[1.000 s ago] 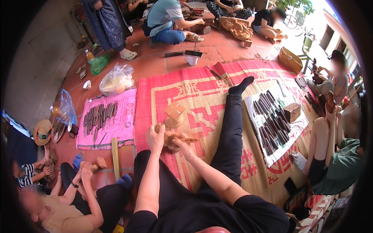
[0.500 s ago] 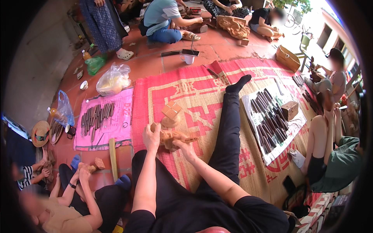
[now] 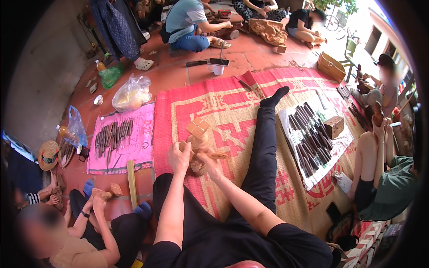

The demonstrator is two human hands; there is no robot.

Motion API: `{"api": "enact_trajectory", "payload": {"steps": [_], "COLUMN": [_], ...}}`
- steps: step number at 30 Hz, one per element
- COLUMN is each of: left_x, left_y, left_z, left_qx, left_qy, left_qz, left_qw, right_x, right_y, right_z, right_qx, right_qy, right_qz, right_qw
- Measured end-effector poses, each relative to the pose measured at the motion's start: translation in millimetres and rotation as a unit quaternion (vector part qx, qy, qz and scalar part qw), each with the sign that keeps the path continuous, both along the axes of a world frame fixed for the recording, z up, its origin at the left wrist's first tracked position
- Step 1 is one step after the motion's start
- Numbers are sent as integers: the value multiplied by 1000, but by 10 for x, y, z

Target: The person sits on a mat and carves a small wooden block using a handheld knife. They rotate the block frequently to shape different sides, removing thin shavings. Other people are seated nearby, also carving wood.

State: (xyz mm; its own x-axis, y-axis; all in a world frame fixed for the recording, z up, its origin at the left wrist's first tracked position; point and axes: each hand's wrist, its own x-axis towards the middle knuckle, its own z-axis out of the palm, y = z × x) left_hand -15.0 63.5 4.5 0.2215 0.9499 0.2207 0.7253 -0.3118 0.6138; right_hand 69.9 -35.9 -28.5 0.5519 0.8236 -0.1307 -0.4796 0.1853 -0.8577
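A pale brown wooden carving lies between my hands above the mat, its square block base (image 3: 197,127) pointing away from me. My left hand (image 3: 178,158) is closed on the carving's left side, the fingers bent around a small brown part. Closed on the right side of its rounded body is my right hand (image 3: 208,163). A slim wooden piece (image 3: 219,156) with a hole near its end sticks out to the right past my right fingers; I cannot tell whether it belongs to the carving. My fingers hide much of the carved detail.
Dark-handled carving tools (image 3: 113,136) lie on a pink cloth at left, more (image 3: 308,138) on a white sack at right beside a wooden block (image 3: 334,127). A co-worker at lower left holds another carving (image 3: 111,191). Beyond the mat stands a white mug (image 3: 216,69).
The carving has turned in my hands, and its protruding piece sits slightly higher. My right hand has shifted a little to the left and up. The left hand has moved slightly right.
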Motion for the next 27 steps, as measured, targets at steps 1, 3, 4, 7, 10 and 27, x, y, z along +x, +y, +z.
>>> {"api": "enact_trajectory", "payload": {"steps": [1, 3, 4, 7, 10, 27], "left_x": [-10, -48, -89, -94, -34, 17], "left_y": [5, 41, 47, 114, 85, 63], "left_z": [-7, -29, 6, -31, 2, 418], "left_qx": [-6, -19, -52, 7, 170, 16], "left_qy": [-24, -74, -63, -9, 63, 237], "left_qz": [-5, -13, -5, -20, -116, -470], "left_qw": [1000, 997, 997, 1000, 977, 850], "right_x": [-48, -11, 19, 94, 241, 477], "right_y": [-16, -164, -269, -448, -558, -1108], "right_z": [-26, -78, -122, -191, -238, -488], "right_qx": [3, -28, -69, -76, -79, -143], "right_qy": [1, -81, -114, -85, -37, 4], "right_qz": [18, 78, 124, 110, 51, -11], "right_qw": [1000, 993, 983, 987, 995, 990]}}
